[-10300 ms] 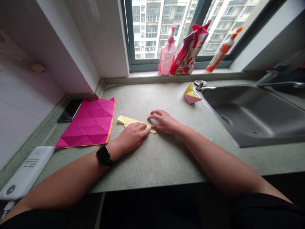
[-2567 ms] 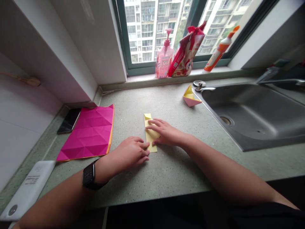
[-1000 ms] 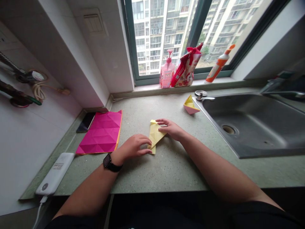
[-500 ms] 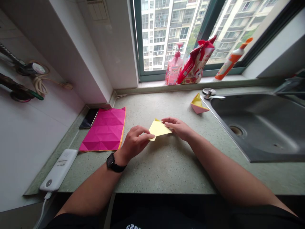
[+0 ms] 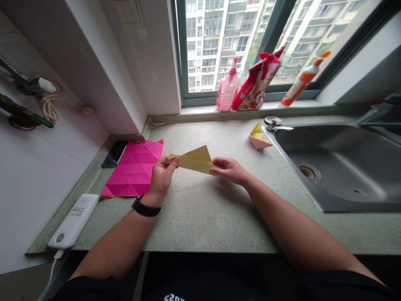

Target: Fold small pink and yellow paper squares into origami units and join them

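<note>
A folded sheet of yellow paper (image 5: 197,159) is held up over the counter, with a triangular peak at its top and a long band along its lower edge. My left hand (image 5: 163,173) pinches the band's left end between thumb and fingers. At the other end, my right hand (image 5: 230,169) grips the lower right corner, thumb in front and fingers behind. Creased pink paper (image 5: 134,169) with an orange edge lies flat beside my left hand. Farther back on the right stands a small folded paper boat (image 5: 260,137), pink outside and yellow inside.
A steel sink (image 5: 316,205) is set into the counter (image 5: 206,221) at the right. On the left lie a phone (image 5: 115,154) and a white power bank (image 5: 74,221) with a cable. A pump bottle (image 5: 227,90), a red bag (image 5: 258,81) and an orange-white bottle (image 5: 302,81) line the windowsill.
The yellow paper has turned and spread wider, showing a darker yellow face with a peak. My left hand has moved left and up with its end; my right hand stays near its place.
</note>
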`<state>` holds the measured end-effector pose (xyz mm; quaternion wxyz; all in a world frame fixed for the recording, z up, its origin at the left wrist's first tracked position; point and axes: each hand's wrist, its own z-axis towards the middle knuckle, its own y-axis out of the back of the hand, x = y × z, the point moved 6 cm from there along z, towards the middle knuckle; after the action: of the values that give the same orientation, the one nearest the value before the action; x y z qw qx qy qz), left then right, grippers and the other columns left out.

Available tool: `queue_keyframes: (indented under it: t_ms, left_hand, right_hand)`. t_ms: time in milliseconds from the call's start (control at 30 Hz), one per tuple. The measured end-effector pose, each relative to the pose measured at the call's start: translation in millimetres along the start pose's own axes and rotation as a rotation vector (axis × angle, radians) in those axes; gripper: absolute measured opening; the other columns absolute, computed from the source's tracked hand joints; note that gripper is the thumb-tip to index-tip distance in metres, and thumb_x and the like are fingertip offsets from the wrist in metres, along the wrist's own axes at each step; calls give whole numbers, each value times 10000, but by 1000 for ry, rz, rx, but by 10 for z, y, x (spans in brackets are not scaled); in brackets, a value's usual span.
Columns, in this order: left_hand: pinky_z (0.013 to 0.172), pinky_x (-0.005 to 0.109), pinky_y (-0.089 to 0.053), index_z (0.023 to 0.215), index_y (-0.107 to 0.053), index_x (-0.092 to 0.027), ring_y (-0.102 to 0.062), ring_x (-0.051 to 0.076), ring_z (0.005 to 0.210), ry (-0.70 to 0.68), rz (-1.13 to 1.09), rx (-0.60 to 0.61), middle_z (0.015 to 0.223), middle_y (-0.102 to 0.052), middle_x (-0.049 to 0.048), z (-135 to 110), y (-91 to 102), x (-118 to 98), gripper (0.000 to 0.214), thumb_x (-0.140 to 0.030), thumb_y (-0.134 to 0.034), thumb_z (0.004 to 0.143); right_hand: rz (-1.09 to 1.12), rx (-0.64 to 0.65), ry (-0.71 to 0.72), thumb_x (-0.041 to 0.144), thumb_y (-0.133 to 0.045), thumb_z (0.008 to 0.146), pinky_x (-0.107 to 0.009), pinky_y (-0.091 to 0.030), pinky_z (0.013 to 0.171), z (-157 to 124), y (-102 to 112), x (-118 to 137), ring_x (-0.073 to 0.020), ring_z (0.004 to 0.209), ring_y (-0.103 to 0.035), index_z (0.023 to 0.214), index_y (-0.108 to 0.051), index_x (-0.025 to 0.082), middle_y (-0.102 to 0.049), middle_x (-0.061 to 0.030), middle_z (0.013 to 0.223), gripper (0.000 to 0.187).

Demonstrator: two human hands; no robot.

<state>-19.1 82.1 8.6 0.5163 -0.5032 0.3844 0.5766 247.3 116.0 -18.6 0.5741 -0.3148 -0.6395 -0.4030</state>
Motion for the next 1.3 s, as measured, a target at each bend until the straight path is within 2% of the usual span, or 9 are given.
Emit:
queue_keyframes:
  t_ms: [133, 200, 333, 400, 500, 700, 867, 1067, 1300]
  left_hand:
    - [1185, 499, -525, 1500, -571, -237, -653, 291, 1351, -186, 293, -44, 1429, -666, 148, 19, 86, -66, 632, -474, -798, 960]
    - [1305, 551, -401, 1551, -526, -264, -526, 319, 1506, -343, 544, 7, 1565, -563, 156, -42, 37, -160, 657, -386, -801, 966]
    - [1293, 587, -411, 1498, -564, -276, -522, 346, 1501, -472, 783, 375, 1553, -568, 147, -280, -281, -147, 531, -325, -755, 1005]
    - [1264, 585, -444, 1444, -574, -253, -536, 362, 1482, -468, 794, 514, 1546, -568, 164, -404, -424, -92, 523, -358, -795, 982]
    - [1205, 589, -490, 1350, -578, -220, -570, 382, 1418, -438, 811, 610, 1491, -590, 182, -506, -559, -26, 550, -437, -860, 929]
    - [1091, 511, -564, 1111, -599, -233, -640, 323, 1245, -380, 829, 619, 1289, -654, 114, -467, -586, -7, 274, -286, -796, 928]
    - [1070, 483, -574, 959, -613, -228, -659, 295, 1207, -391, 800, 649, 1237, -674, 103, -433, -580, 7, 75, -197, -681, 956]
    - [1116, 459, -567, 944, -655, -219, -671, 276, 1238, -393, 743, 697, 1275, -683, 112, -403, -592, 4, 66, -181, -621, 985]
    - [1089, 445, -572, 988, -679, -223, -695, 265, 1194, -370, 758, 696, 1232, -744, 97, -362, -560, 3, 98, -234, -601, 1047]
  right_hand:
    - [59, -75, -41, 424, -871, 825, -352, -619, 742, 31, 21, -87, -210, 802, -743, 1269, -723, 232, -776, -29, 890, 506]
    - [63, -117, -98, 390, -841, 867, -330, -620, 670, 36, 34, -144, -197, 722, -718, 1388, -667, 227, -731, 1, 795, 573]
    - [73, -78, -202, 368, -688, 996, -323, -646, 658, 20, -50, -215, -194, 721, -754, 1530, -584, 275, -751, -2, 849, 552]
    - [44, 11, -179, 320, -616, 1018, -325, -646, 685, 6, -143, -190, -195, 762, -786, 1463, -646, 288, -791, -20, 946, 448]
    - [-112, 96, -43, 209, -637, 945, -325, -634, 765, -21, -250, -90, -185, 819, -794, 1235, -762, 271, -830, -37, 1084, 322]
    - [-502, 49, 210, 174, -701, 903, -296, -568, 772, -55, -340, 64, -176, 802, -740, 1043, -820, 256, -828, -29, 978, 201]
    - [-661, -23, 315, 164, -679, 927, -292, -518, 744, -57, -306, 94, -172, 770, -697, 1047, -821, 260, -792, -25, 921, 210]
    - [-732, -91, 401, 195, -683, 958, -390, -565, 927, -64, -236, 124, -250, 1019, -731, 1070, -826, 276, -804, -74, 1093, 199]
    - [-751, 14, 421, 234, -686, 989, -444, -575, 988, -56, -314, 95, -269, 1077, -725, 1102, -822, 280, -802, -85, 1126, 182]
